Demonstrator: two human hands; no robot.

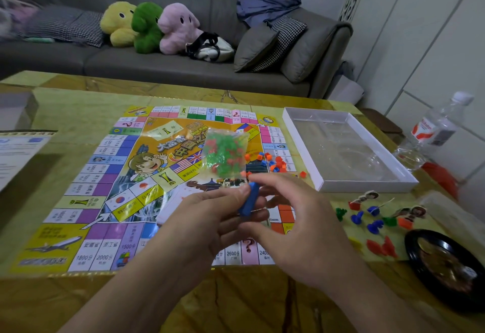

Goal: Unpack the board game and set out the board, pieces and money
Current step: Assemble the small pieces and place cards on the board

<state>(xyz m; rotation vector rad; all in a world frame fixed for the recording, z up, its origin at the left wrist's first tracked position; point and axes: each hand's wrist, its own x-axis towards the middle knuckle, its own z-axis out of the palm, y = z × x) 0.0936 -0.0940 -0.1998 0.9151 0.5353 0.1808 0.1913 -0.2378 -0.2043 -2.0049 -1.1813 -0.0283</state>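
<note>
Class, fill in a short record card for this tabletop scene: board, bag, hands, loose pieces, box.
board: game board unfolded flat on table
bag: clear bag of green and red pieces, held up above the board
hands: left hand and right hand together at a blue item
loose pieces: pawns right of board
box: white tray, looks empty

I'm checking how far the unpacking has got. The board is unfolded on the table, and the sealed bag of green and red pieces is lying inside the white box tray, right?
Not quite. The head view shows the bag of green and red pieces held up over the board, not in the white box tray. The board is unfolded on the table.
</note>
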